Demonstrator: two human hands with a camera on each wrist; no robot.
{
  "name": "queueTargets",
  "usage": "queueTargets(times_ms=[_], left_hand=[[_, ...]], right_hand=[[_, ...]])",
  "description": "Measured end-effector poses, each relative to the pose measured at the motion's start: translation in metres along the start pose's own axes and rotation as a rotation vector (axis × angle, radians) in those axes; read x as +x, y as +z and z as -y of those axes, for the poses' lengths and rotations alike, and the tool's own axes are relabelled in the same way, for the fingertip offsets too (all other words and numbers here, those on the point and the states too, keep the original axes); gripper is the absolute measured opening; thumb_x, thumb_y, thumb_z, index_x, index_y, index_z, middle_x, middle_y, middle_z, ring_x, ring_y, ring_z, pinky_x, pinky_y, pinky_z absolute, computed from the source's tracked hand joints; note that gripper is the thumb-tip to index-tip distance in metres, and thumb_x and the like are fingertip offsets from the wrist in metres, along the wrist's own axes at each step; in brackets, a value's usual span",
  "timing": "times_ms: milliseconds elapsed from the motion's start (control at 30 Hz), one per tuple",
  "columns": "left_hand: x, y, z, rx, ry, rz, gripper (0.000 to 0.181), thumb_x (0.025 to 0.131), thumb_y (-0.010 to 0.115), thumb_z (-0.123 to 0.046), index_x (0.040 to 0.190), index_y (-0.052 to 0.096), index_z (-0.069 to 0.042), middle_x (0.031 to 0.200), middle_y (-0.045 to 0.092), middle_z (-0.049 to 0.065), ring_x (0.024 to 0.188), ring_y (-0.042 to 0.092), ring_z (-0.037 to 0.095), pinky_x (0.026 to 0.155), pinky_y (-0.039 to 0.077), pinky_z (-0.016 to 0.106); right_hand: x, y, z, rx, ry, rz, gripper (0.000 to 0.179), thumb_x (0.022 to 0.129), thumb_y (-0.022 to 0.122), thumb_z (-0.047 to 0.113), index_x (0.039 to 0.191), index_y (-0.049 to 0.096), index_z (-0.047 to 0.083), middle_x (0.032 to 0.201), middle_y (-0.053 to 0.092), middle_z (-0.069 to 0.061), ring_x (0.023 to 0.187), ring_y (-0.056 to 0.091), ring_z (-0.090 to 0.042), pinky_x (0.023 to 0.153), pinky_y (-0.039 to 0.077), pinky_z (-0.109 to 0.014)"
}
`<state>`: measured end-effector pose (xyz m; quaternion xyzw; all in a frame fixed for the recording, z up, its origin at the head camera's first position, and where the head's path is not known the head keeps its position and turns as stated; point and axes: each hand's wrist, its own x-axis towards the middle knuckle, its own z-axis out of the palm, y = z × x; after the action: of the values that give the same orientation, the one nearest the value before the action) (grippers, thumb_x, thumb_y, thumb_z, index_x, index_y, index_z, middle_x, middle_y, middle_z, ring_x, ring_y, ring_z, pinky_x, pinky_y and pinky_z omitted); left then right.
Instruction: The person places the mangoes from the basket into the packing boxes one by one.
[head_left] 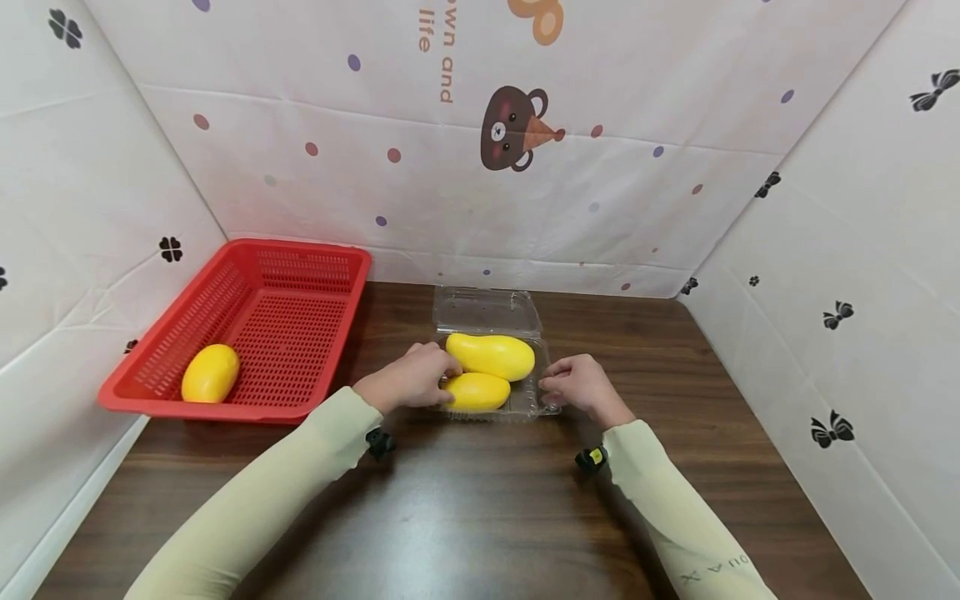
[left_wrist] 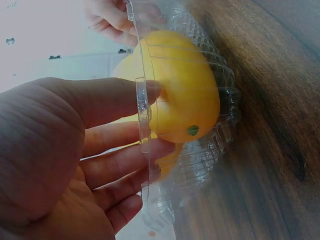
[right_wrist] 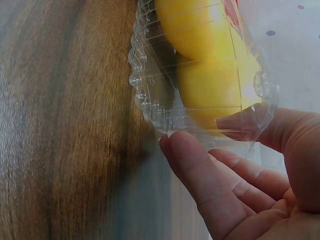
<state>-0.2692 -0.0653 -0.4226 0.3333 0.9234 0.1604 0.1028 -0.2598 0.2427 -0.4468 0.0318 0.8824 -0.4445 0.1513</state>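
Left hand (head_left: 411,377): gripping, thumb and fingers reaching over the box's left wall and around the left end of the nearer mango (head_left: 477,392); in the left wrist view the thumb tip shows against its yellow side, beside a small green spot on the fruit's end. Right hand (head_left: 583,387): pinching the right wall of the clear clamshell box (head_left: 527,392), thumb and forefinger at its near right corner. Nearer mango lies inside the box, between the hands, much closer to the left one; farther mango (head_left: 491,357), longer, lies just behind it, also inside. Lid (head_left: 487,311) stands open at the back. No print could be made out on box or fruit. Right sleeve (head_left: 667,500), pale green, bears dark lettering, too skewed to read surely. Box sits on the dark wood-grain bench (head_left: 450,517). To the left, well apart from the box: red perforated basket (head_left: 225,411), third mango (head_left: 211,374) in its near left corner. Rear sheet (head_left: 300,50): sideways lettering "own and" (head_left: 447,58) and "life" (head_left: 426,31), the text above running out of frame; brown bear print (head_left: 510,129) with party hat, coloured dots.
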Motion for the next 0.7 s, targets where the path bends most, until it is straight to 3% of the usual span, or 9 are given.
queueTargets(times_ms=[367,567,700], left_hand=[[-0.007,-0.006,0.002,0.011,0.001,-0.037,0.036,0.087,0.082,-0.025,0.117,0.074,-0.007,0.106,0.074,0.004,0.098,0.055,0.022,0.099,0.044,0.044],[-0.015,-0.015,0.008,-0.004,-0.012,-0.047,0.046,0.089,0.080,-0.025,0.129,0.069,-0.004,0.124,0.073,0.009,0.115,0.059,0.027,0.110,0.042,0.050],[-0.023,-0.024,0.009,-0.009,-0.028,-0.068,0.048,0.090,0.080,-0.025,0.131,0.068,-0.003,0.128,0.071,0.011,0.122,0.059,0.029,0.114,0.041,0.052]], right_hand=[[0.001,0.000,-0.001,0.008,-0.004,0.000,0.033,0.095,0.073,0.015,0.122,0.068,-0.004,0.109,0.075,-0.019,0.088,0.077,-0.023,0.084,0.063,-0.040],[0.002,0.000,-0.002,0.013,-0.004,0.002,0.033,0.095,0.073,0.014,0.121,0.068,-0.004,0.109,0.074,-0.019,0.087,0.077,-0.022,0.083,0.063,-0.039],[0.003,0.000,-0.003,0.016,-0.004,0.006,0.032,0.094,0.073,0.014,0.120,0.069,-0.004,0.108,0.074,-0.019,0.087,0.077,-0.022,0.082,0.063,-0.039]])
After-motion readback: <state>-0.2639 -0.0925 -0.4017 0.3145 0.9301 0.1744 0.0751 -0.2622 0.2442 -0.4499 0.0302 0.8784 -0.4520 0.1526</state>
